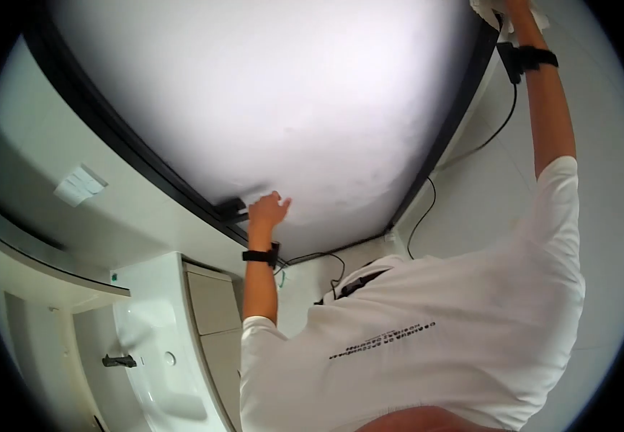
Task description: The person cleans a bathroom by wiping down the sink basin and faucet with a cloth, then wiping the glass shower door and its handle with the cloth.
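Observation:
A large frosted glass door in a black frame fills the upper middle of the head view. Beside its left frame, my left hand is closed at the black door handle, thumb apart; the far side of the fingers is hidden. My right hand is raised at the top right, by the right frame, and partly cut off by the picture edge. Around it shows a bunched white cloth, which the hand grips. Each wrist wears a black strap with a small device.
At the lower left are a white washbasin with a dark tap and a cabinet. A white label sits on the left wall. Black cables run from the wrist devices toward my body. A tiled wall stands on the right.

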